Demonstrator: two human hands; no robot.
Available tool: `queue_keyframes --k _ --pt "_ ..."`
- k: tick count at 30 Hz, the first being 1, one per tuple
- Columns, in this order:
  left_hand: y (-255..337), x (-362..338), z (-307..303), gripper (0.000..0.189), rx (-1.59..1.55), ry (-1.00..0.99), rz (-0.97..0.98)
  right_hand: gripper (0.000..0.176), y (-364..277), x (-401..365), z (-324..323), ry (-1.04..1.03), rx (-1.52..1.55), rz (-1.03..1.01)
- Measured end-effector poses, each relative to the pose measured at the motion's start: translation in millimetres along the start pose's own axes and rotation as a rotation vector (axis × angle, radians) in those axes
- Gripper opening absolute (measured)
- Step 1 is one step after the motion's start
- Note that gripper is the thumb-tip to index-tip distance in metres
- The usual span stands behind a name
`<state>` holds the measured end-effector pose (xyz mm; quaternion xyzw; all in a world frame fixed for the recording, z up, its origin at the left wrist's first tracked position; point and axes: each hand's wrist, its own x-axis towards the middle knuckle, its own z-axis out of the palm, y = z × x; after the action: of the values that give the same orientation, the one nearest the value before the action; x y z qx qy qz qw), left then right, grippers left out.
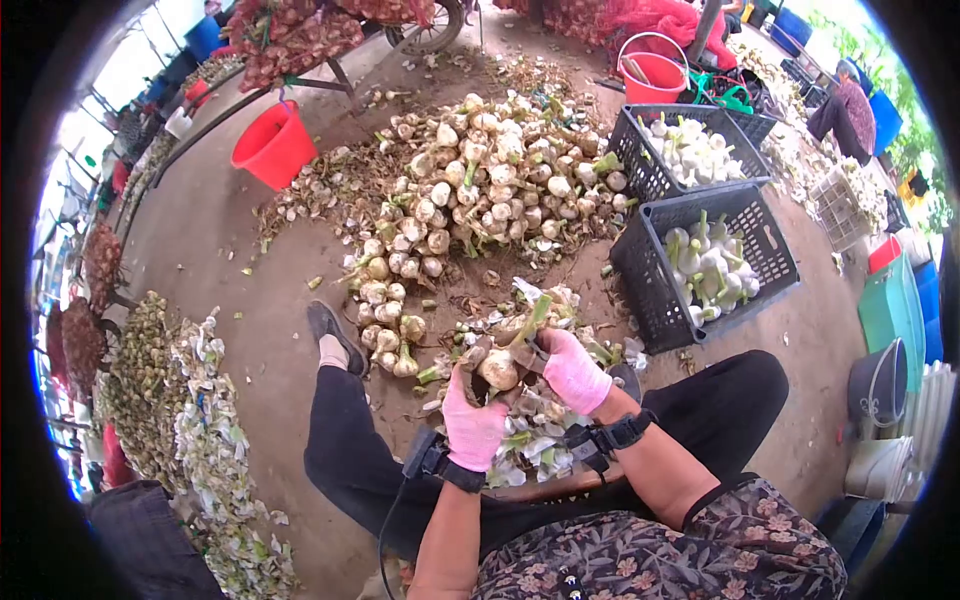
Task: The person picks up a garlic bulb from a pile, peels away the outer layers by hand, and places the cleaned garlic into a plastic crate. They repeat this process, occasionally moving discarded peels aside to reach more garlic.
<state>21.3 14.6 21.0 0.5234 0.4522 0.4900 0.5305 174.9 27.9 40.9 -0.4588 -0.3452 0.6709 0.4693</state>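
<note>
My left hand [474, 420], in a pink glove with dirty fingertips, is closed around a garlic bulb [498, 370] held above the ground between my knees. My right hand [574, 372], also gloved in pink, is closed at the green garlic stem [536, 318] just above the bulb. Its inner fingers are hidden, so any small tool there cannot be made out. Below both hands lie loose white garlic peels [530, 440]. Several untrimmed bulbs [385, 325] lie on the ground to the left of my hands.
A large garlic heap [490, 180] lies ahead. Two black crates [650, 290] with cleaned garlic stand at the right. Red buckets [275, 145] stand farther back. A peel pile [215, 430] lies left, and a teal bin [890, 315] stands right. Another person [850, 110] sits at the far right.
</note>
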Motion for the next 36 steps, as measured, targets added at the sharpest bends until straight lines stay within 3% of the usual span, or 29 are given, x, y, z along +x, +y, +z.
queue_keyframes --k 3,6,8,9,12,14,15,17,21,22,24,26,27,30,36 --pt "-2 -4 0 0.050 -0.101 -0.005 0.019 0.026 13 2 -6 0.031 -0.267 -0.116" --pt "0 -9 -3 0.045 -0.200 0.008 -0.059 0.025 12 -3 -2 0.073 -0.337 0.019" --pt "-1 -9 -7 0.040 -0.740 0.038 -0.383 0.027 14 -5 -1 0.173 -0.546 -0.142" --pt "-4 -8 -9 0.036 -0.764 0.042 -0.360 0.027 17 -5 -1 0.171 -0.546 -0.142" --pt "-10 -4 -16 0.037 -0.786 0.022 -0.465 0.025 32 -3 -5 0.201 -0.679 -0.057" --pt "-18 0 -14 0.040 -0.752 0.043 -0.471 0.023 41 -2 -6 0.223 -0.755 -0.432" --pt "-22 1 -13 0.041 -0.689 0.104 -0.475 0.022 30 -9 1 0.256 -0.900 -0.334" --pt "-29 5 -6 0.040 -0.611 0.263 -0.420 0.021 32 -9 -1 0.205 -0.850 -0.333" --pt "-59 -3 -6 0.041 -0.486 0.380 -0.246 0.025 25 -14 -3 0.174 -0.790 -0.304" --pt "-37 -2 -1 0.041 -0.484 0.379 -0.251 0.025 20 -14 -2 0.211 -0.833 -0.248" --pt "3 -3 9 0.046 0.041 0.159 -0.189 0.024 32 -9 -11 0.149 -0.829 -0.218" --pt "-16 1 -5 0.051 -0.024 0.134 -0.189 0.022 46 -5 -15 0.276 -0.953 -0.449" --pt "-15 2 -10 0.051 -0.208 0.068 -0.273 0.024 50 3 -8 0.341 -0.574 -0.589" --pt "-7 -7 -6 0.041 -0.494 -0.032 -0.393 0.021 26 10 -25 0.275 -0.813 -0.437" --pt "-1 -25 -5 0.048 -0.822 -0.119 -0.612 0.028 61 37 -68 0.458 -1.108 -0.405"
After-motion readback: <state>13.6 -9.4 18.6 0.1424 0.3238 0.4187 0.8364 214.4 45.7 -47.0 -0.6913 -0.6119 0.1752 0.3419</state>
